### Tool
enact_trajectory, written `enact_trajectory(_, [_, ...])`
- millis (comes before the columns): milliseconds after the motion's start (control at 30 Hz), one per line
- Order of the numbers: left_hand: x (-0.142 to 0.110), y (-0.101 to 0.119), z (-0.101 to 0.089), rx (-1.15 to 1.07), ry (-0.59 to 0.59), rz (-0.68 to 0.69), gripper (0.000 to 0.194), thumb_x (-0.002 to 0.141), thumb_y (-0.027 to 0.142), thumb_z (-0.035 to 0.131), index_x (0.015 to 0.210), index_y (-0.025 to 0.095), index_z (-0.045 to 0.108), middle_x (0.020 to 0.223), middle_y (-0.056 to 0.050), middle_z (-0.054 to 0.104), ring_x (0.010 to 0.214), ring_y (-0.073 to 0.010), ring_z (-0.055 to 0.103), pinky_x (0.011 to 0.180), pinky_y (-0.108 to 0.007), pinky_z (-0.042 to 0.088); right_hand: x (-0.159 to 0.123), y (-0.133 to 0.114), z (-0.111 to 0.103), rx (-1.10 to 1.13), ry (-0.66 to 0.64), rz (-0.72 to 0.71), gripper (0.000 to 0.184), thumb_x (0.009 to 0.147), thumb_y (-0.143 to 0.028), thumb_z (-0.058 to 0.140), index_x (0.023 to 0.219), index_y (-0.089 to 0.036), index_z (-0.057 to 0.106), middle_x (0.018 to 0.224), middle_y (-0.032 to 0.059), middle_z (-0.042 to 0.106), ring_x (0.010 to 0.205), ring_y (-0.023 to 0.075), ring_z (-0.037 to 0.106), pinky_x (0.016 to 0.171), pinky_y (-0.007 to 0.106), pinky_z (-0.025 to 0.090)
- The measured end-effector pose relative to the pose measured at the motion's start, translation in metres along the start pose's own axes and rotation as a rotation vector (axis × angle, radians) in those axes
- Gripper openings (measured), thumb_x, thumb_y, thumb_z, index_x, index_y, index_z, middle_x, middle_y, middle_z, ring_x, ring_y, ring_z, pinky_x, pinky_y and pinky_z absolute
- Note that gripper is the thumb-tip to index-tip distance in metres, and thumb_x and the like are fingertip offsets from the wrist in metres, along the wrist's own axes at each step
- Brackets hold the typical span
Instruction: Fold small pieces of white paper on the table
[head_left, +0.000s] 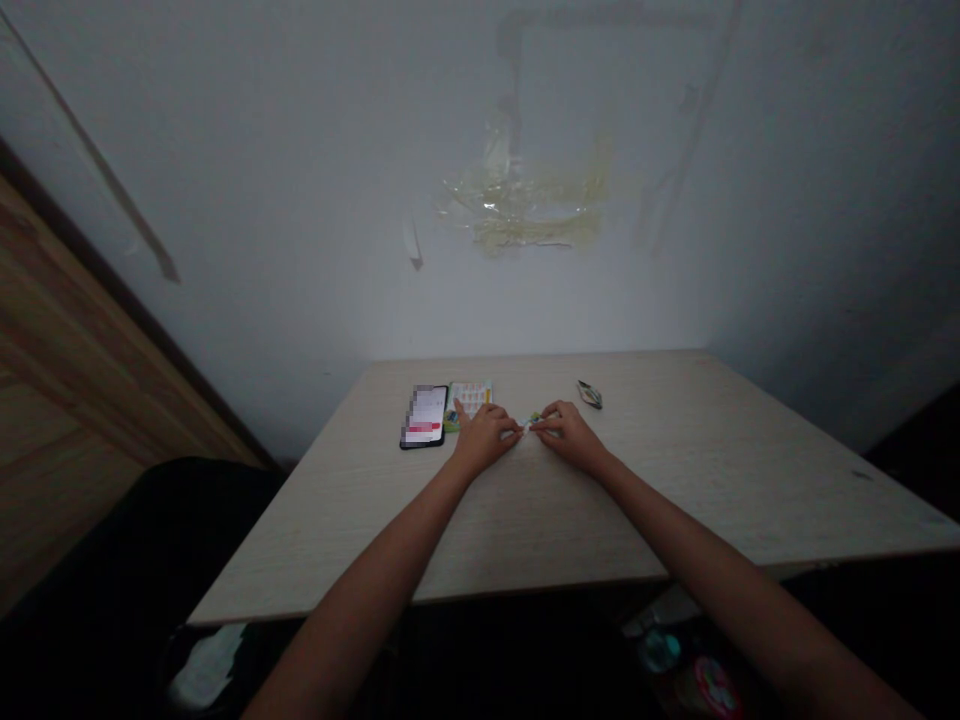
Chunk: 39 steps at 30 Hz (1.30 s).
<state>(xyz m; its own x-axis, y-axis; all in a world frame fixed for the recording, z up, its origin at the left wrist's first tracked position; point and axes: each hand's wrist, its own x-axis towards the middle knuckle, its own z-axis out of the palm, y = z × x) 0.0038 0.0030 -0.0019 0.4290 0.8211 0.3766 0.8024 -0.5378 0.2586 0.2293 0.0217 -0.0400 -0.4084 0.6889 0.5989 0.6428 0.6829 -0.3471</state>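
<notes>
Pinching a small white piece [526, 427] with green and yellow at its far side, between the fingertips of the left hand [486, 435] and the right hand [566, 433]. Reaching forward with both bare forearms, angled inward to nearly meet over the middle of the pale surface [510, 530]; cannot tell whether touching it. Sticking one left finger out over a green-edged printed card [472, 393], lined with rows of small pictures too fine to read. Just left of that, showing a lit screen with a pink-red band and partly pixelated writing on a phone [424, 420]. Lying beyond the right hand, well apart from the phone, as a small dark-and-green wrapper [589, 394], contents hidden. Under the near edge, at right, seen dimly as a teal container [660, 650] beside a round pink item [716, 685], contents too dark to tell.
</notes>
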Motion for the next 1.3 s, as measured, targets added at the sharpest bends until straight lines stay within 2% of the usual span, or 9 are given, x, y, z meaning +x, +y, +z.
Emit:
enact_trajectory(467, [0.001,-0.004,0.0,0.002,-0.03,0.019,0.016,0.091,0.04,0.061,0.094,0.032,0.074,0.107,-0.001,0.07,0.119,-0.0259,0.054,0.106,-0.078,-0.011,0.001,-0.006,0.0,-0.083,-0.039,0.001,0.018,0.089,-0.027,0.065,0.101,-0.027,0.078,0.105,0.0102,0.062,0.102,0.0235,0.056,0.09,0.041,0.049])
enact_trajectory(667, [0.002,-0.005,0.001,0.006,-0.033,0.023,0.017,0.092,0.04,0.06,0.094,0.032,0.074,0.106,-0.001,0.07,0.117,-0.0246,0.054,0.105,-0.078,-0.013,0.002,-0.008,0.0,-0.055,-0.019,-0.017,0.018,0.088,-0.021,0.064,0.1,-0.024,0.077,0.105,0.0101,0.063,0.102,0.0221,0.057,0.091,0.039,0.049])
enact_trajectory(900, [0.002,-0.004,0.001,-0.024,-0.04,-0.012,0.017,0.09,0.041,0.062,0.095,0.031,0.075,0.106,-0.002,0.071,0.119,-0.0247,0.053,0.111,-0.072,-0.012,0.005,-0.015,-0.008,-0.054,-0.113,-0.109,0.02,0.089,-0.017,0.062,0.1,-0.023,0.077,0.104,0.0093,0.068,0.103,0.0227,0.058,0.093,0.041,0.047])
enact_trajectory(1000, [0.002,-0.005,0.003,-0.036,-0.034,-0.02,0.016,0.09,0.041,0.063,0.094,0.032,0.075,0.106,-0.001,0.071,0.12,-0.0252,0.053,0.109,-0.075,-0.013,0.006,-0.018,-0.011,-0.062,-0.151,-0.133,0.02,0.089,-0.017,0.062,0.1,-0.024,0.077,0.104,0.0089,0.068,0.104,0.0227,0.058,0.092,0.041,0.046])
enact_trajectory(1300, [0.002,-0.008,0.003,-0.024,-0.051,-0.04,0.016,0.09,0.041,0.062,0.096,0.035,0.075,0.108,-0.001,0.069,0.121,-0.0281,0.053,0.109,-0.078,-0.005,0.006,-0.025,-0.011,-0.012,-0.201,-0.198,0.02,0.093,-0.021,0.057,0.102,-0.023,0.075,0.104,0.0091,0.069,0.101,0.0207,0.059,0.09,0.036,0.047])
